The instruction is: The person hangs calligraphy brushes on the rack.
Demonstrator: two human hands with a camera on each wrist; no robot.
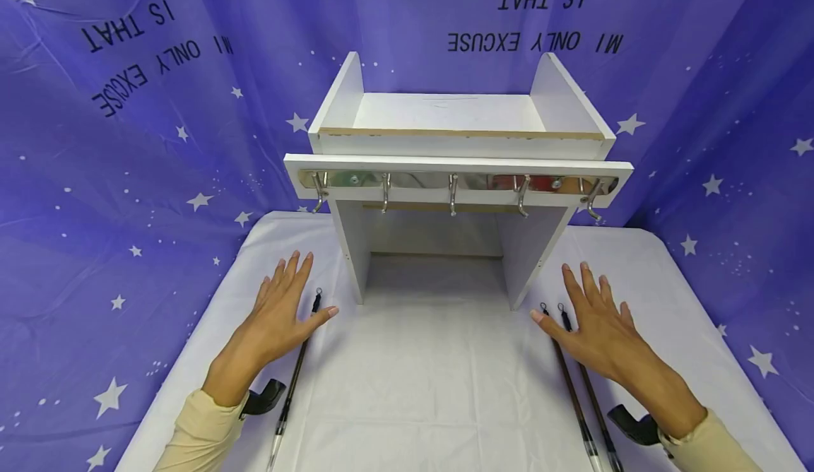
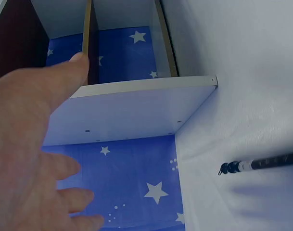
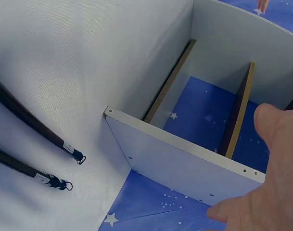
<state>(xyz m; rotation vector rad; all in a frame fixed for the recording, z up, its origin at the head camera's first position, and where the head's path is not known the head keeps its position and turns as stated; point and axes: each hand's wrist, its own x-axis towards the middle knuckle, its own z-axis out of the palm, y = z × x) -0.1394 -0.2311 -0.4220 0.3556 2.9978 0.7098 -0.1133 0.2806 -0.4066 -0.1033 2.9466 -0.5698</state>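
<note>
My left hand (image 1: 273, 320) is spread with its fingers straight, to the left of a white shelf rack (image 1: 429, 148) in the head view. It holds nothing. A thin dark rod (image 1: 297, 369) with a small ring at its tip lies beside its thumb. My right hand (image 1: 600, 331), also spread and holding nothing, is to the rack's right. Two similar rods, an inner rod (image 1: 569, 380) and an outer rod (image 1: 591, 394), lie near and partly behind it. Across the rack's front runs a board with a metal hook strip (image 1: 420, 181) bearing several hooks.
The rack stands on a white-covered table (image 1: 432, 387), its side panel (image 2: 132, 108) and inner shelf board (image 3: 240, 113) showing in the wrist views. A purple-blue curtain (image 1: 127, 196) with stars and lettering surrounds the table. Black curved pieces (image 1: 263, 396) sit at both wrists.
</note>
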